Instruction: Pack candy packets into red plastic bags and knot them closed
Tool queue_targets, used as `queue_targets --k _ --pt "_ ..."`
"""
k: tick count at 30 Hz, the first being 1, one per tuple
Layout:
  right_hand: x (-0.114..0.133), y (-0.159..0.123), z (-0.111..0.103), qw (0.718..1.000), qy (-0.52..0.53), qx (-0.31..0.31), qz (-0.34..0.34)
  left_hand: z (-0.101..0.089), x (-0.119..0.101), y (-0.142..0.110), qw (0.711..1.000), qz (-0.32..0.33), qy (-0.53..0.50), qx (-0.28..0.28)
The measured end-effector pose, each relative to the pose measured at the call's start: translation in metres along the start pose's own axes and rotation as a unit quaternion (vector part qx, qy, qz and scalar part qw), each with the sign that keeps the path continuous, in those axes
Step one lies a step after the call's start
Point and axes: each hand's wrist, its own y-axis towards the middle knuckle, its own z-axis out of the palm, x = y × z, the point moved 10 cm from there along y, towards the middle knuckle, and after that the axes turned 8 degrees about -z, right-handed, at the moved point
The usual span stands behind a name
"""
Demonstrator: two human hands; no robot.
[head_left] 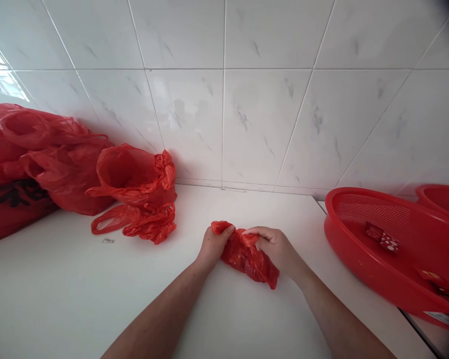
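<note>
At far left, several full red bags [69, 174] are heaped on the white desk [134, 299] against the tiled wall [262, 119]; one carries black marks [20, 193]. Beside the heap stands an open bag [134, 172], its mouth wide and its rim crumpled on the right. Directly in front of it lies a loose bag [149, 223], one handle loop spread toward the left. A small mark or scrap [108, 241], too small to identify, is on the desk just in front.

At centre, my left hand [214, 245] has its fingers closed on the upper left end of the red bundle [249, 257], thumb on top. The bundle is crumpled, thin and glossy, and slants down to the right, close over the desk. My right hand [277, 248] has its fingers curled nearly shut, pinching a raised fold near the bundle's upper middle.

At right, a large red basket [374, 279] sits tilted in view, with perforated walls. Inside it I note small packets [382, 237], one white-dotted. Part of a second basket [443, 197] shows behind it.
</note>
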Motion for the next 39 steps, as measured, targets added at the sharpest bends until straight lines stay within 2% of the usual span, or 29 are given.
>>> queue_targets --k 3,6,8,10,13,15,19,23,28,35,39 --pt "0.004 -0.003 0.017 0.991 -0.128 0.044 -0.007 -0.002 -0.013 -0.006 0.999 0.034 -0.001 -0.011" --pt "-0.001 -0.003 0.016 0.974 -0.224 0.019 0.002 -0.002 -0.034 -0.019 0.994 0.102 0.022 -0.021" --pt "-0.006 -0.002 0.013 0.971 -0.24 -0.006 0.018 0.002 -0.05 -0.032 0.983 0.174 0.059 -0.027" --pt "-0.01 -0.002 0.012 0.976 -0.217 -0.019 0.029 0.014 -0.068 -0.05 0.951 0.281 0.129 -0.025" --pt "-0.014 -0.003 0.013 0.987 -0.153 -0.018 0.035 0.042 -0.085 -0.082 0.865 0.45 0.221 -0.004" --pt "-0.012 -0.003 0.012 0.994 -0.102 -0.02 0.017 0.051 -0.085 -0.091 0.836 0.492 0.243 0.002" --pt "-0.007 -0.003 0.006 0.999 0.009 -0.041 -0.024 0.051 -0.077 -0.078 0.848 0.449 0.281 -0.012" --pt "-0.018 -0.004 0.005 0.995 0.078 -0.045 0.033 0.051 -0.069 -0.068 0.842 0.429 0.327 0.011" --pt "-0.028 -0.003 0.008 0.988 0.138 -0.029 0.067 0.046 -0.064 -0.061 0.844 0.411 0.344 0.009" --pt "-0.038 -0.004 0.004 0.971 0.229 -0.034 0.065 0.036 -0.052 -0.046 0.912 0.329 0.243 0.032" --pt "-0.048 -0.005 0.005 0.954 0.283 -0.044 0.089 0.034 -0.048 -0.042 0.932 0.293 0.205 0.051"
